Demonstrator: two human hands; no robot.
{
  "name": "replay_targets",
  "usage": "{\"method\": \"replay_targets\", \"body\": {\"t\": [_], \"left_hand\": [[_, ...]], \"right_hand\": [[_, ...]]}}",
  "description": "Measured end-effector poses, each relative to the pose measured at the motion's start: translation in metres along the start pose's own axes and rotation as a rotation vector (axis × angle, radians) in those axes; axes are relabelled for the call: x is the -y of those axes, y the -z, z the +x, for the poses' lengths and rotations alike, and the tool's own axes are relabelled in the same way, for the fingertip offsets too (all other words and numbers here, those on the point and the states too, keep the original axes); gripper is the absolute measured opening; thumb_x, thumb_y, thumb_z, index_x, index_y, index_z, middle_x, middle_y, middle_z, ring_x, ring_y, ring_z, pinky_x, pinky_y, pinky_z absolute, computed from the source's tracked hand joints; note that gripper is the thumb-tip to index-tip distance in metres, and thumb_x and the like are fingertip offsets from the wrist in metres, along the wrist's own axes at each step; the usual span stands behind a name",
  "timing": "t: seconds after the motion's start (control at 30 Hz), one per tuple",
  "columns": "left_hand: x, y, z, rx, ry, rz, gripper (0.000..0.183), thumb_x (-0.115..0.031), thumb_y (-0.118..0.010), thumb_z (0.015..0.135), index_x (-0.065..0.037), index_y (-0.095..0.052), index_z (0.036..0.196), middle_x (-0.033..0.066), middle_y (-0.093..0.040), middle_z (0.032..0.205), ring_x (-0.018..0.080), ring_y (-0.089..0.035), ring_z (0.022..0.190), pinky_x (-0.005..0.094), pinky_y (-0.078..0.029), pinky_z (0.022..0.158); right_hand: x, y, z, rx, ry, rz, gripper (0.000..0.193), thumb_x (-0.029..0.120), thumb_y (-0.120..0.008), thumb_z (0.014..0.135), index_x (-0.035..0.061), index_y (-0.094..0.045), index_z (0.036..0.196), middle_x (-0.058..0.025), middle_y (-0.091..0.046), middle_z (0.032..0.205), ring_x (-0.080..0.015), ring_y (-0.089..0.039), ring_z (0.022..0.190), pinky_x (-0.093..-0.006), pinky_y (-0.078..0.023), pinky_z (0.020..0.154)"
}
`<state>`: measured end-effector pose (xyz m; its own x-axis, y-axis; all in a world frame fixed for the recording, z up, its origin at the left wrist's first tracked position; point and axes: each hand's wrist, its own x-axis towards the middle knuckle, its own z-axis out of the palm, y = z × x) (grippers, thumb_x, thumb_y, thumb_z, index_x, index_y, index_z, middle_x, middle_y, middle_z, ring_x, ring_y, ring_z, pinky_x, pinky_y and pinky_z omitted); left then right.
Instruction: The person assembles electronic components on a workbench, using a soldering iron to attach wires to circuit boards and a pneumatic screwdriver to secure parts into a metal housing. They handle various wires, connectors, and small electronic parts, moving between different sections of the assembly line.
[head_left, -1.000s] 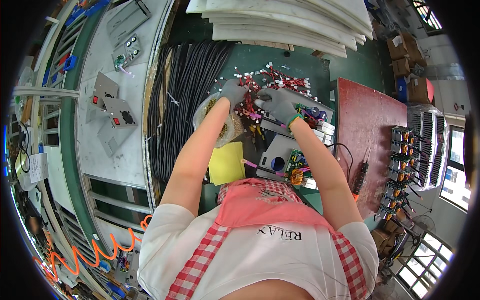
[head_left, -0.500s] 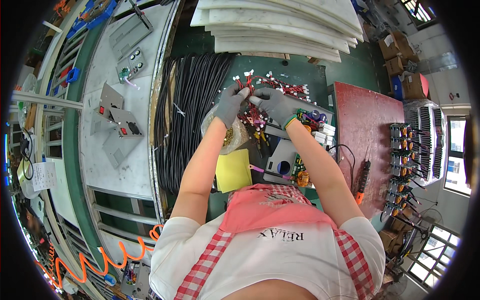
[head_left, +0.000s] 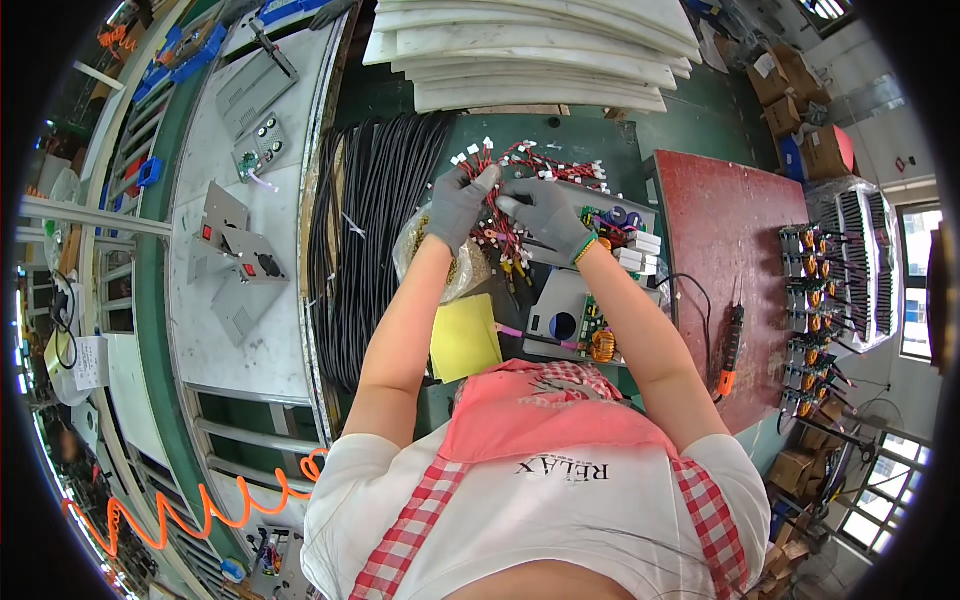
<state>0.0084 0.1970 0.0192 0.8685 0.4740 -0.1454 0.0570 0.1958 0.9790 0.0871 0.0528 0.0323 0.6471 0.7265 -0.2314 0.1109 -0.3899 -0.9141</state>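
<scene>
My left hand (head_left: 458, 207), in a grey glove, pinches a bundle of red and black connector wires (head_left: 493, 205). White plugs (head_left: 478, 150) stick out above its fingers, and the lower ends hang down. Close beside it, my gloved right hand (head_left: 545, 212) has its thumb and fingers closed at the same wires; the exact grip is partly hidden. More red and black wires with white plugs (head_left: 575, 170) lie just beyond that hand. Under my right wrist sits a grey metal housing (head_left: 555, 300) with circuit boards and a copper coil (head_left: 602, 346).
Left of my hands lie long black cables (head_left: 365, 240), a clear bag of small brass-coloured parts (head_left: 470, 275) and yellow paper (head_left: 465, 337). A red board (head_left: 715, 270) at right carries an electric screwdriver (head_left: 732, 350) and several circuit assemblies (head_left: 805, 310). White slabs (head_left: 530, 55) are stacked beyond.
The whole view has shifted slightly. Both hands stay close together at the wire bundle, with the right hand's fingers a little differently placed.
</scene>
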Motion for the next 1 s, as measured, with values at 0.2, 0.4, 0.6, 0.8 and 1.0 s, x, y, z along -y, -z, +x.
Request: {"method": "replay_targets", "body": {"t": [0.2,0.4,0.6,0.8,1.0], "left_hand": [[-0.007,-0.010,-0.004,0.055,0.029,-0.056,0.028,-0.025,-0.069,0.084,0.000,-0.066,0.095,0.0030,-0.064,0.080,0.0077,-0.058,0.066,0.0222,-0.046,0.056],[-0.008,-0.016,-0.013,-0.004,0.082,0.015,0.027,-0.025,-0.074,0.080,0.001,-0.066,0.085,0.0036,-0.062,0.071,0.0075,-0.055,0.056,0.0209,-0.042,0.048],[-0.004,-0.019,-0.023,0.036,0.046,-0.294,0.023,-0.021,-0.071,0.083,0.001,-0.065,0.088,0.0039,-0.061,0.068,0.0057,-0.051,0.051,0.0198,-0.041,0.046],[0.000,-0.012,-0.028,0.026,0.067,-0.167,0.020,-0.018,-0.068,0.085,0.001,-0.066,0.092,0.0009,-0.062,0.071,0.0046,-0.052,0.055,0.0184,-0.042,0.049],[-0.010,-0.021,-0.042,0.078,0.070,-0.095,0.021,-0.019,-0.066,0.087,0.000,-0.066,0.096,0.0019,-0.064,0.076,0.0051,-0.056,0.061,0.0186,-0.044,0.053]], "right_hand": [[0.024,0.003,-0.021,-0.039,-0.046,0.173,0.022,0.020,-0.061,0.089,-0.0001,-0.061,0.098,0.0020,-0.058,0.078,-0.0027,-0.054,0.061,-0.0202,-0.046,0.055],[0.021,0.009,-0.029,0.013,0.027,0.285,0.017,0.017,-0.061,0.088,-0.0001,-0.061,0.090,0.0007,-0.054,0.069,-0.0051,-0.048,0.056,-0.0235,-0.040,0.050],[0.008,0.007,-0.026,-0.085,0.181,0.136,0.022,0.017,-0.057,0.088,-0.0019,-0.061,0.098,-0.0022,-0.061,0.085,-0.0060,-0.054,0.078,-0.0225,-0.045,0.070],[0.007,-0.002,-0.028,-0.106,0.186,0.304,0.023,0.008,-0.059,0.085,-0.0004,-0.060,0.106,-0.0028,-0.063,0.094,-0.0068,-0.057,0.086,-0.0228,-0.047,0.077],[0.004,0.006,-0.031,-0.136,0.162,0.140,0.023,0.008,-0.061,0.084,-0.0010,-0.060,0.106,-0.0059,-0.065,0.093,-0.0104,-0.061,0.083,-0.0252,-0.049,0.078]]}}
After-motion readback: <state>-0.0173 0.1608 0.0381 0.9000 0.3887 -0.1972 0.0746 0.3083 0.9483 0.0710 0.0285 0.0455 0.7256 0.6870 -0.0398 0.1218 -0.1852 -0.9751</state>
